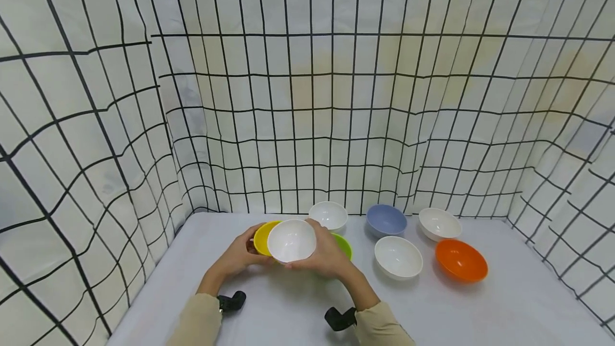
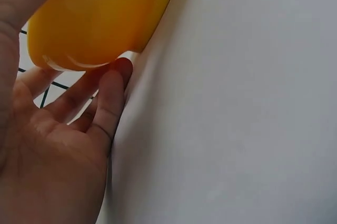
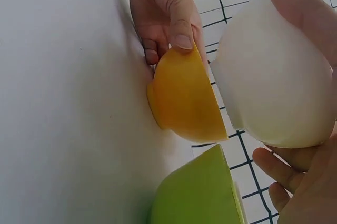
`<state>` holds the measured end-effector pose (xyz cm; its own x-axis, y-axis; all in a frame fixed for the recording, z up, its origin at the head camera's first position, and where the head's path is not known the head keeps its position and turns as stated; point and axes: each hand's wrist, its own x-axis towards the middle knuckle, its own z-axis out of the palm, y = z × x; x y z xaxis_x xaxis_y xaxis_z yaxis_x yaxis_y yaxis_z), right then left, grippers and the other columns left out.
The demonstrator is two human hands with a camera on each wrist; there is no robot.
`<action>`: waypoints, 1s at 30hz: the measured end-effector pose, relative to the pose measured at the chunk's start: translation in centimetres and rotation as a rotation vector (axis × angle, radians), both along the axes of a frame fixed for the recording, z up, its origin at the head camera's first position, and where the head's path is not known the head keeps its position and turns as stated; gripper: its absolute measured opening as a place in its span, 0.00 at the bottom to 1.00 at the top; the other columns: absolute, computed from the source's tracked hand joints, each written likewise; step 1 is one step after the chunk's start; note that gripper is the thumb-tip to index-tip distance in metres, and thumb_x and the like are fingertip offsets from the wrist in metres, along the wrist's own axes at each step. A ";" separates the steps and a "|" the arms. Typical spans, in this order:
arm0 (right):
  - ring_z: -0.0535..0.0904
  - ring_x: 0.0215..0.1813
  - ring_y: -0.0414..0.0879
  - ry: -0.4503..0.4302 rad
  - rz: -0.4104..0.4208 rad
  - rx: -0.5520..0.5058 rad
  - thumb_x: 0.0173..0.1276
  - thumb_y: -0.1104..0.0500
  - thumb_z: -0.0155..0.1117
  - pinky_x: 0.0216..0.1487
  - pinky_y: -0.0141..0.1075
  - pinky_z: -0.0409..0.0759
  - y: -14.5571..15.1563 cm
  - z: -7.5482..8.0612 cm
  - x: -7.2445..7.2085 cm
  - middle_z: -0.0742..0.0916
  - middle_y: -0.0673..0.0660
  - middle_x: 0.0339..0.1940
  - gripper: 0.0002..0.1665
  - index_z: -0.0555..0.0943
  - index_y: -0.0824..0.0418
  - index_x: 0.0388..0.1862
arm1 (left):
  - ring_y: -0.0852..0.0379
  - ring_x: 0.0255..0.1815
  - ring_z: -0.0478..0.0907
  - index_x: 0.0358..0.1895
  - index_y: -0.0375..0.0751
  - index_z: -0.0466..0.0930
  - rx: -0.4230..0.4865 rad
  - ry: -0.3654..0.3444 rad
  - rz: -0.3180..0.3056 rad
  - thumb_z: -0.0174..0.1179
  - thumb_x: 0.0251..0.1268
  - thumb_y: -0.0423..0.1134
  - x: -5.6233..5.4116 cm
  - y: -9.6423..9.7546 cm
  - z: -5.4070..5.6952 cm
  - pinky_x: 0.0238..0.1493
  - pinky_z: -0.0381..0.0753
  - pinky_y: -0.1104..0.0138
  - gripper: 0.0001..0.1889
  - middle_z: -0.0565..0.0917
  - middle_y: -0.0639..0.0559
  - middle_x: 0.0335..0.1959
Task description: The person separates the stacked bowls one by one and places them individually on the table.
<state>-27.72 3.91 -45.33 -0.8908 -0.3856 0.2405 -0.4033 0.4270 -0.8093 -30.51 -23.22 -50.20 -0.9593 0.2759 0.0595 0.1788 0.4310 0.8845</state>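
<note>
My left hand [image 1: 237,254] grips a yellow bowl [image 1: 261,239] by its side, thumb near the rim and fingers curled behind. In the left wrist view the yellow bowl [image 2: 97,19] has its foot close over the table. A white bowl [image 1: 292,243] is held by my right hand [image 1: 329,254], tilted with its inside toward the head camera. From the right wrist view, the white bowl [image 3: 274,77] is higher than the yellow bowl [image 3: 184,98], its foot near the yellow rim. A green bowl [image 1: 344,246] stands partly hidden behind my right hand.
Behind the hands stands a white bowl [image 1: 329,214]. To the right are a blue bowl [image 1: 386,221], a white bowl [image 1: 398,258], another white bowl [image 1: 439,223] and an orange bowl [image 1: 461,260]. Grid-patterned sheeting [image 1: 322,95] surrounds the white table [image 1: 519,303].
</note>
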 end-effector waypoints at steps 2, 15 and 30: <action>0.76 0.60 0.50 0.023 -0.004 0.039 0.42 0.41 0.87 0.59 0.48 0.80 0.0 0.1 0.0 0.82 0.52 0.60 0.57 0.71 0.52 0.70 | 0.51 0.53 0.77 0.79 0.47 0.60 -0.003 0.018 -0.035 0.79 0.53 0.41 -0.5 -0.5 0.0 0.56 0.80 0.70 0.50 0.73 0.43 0.71; 0.68 0.65 0.52 0.067 -0.055 0.272 0.38 0.29 0.83 0.60 0.52 0.79 -0.7 -0.3 0.3 0.78 0.55 0.66 0.64 0.69 0.51 0.73 | 0.47 0.64 0.75 0.82 0.49 0.54 0.006 -0.083 -0.045 0.77 0.56 0.43 -3.2 -1.5 0.6 0.70 0.78 0.54 0.52 0.70 0.42 0.75; 0.69 0.67 0.52 0.104 -0.027 0.454 0.37 0.25 0.81 0.68 0.55 0.66 -2.1 -1.6 0.5 0.81 0.52 0.64 0.64 0.71 0.49 0.72 | 0.47 0.63 0.75 0.82 0.50 0.56 -0.018 -0.164 0.029 0.79 0.51 0.48 -4.5 -0.9 0.8 0.73 0.73 0.48 0.55 0.71 0.42 0.75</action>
<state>-27.23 1.85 -46.93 -0.8822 -0.4491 0.1412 -0.4559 0.7401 -0.4943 -35.05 -24.11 -49.37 -0.9633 0.2477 -0.1034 0.0198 0.4497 0.8930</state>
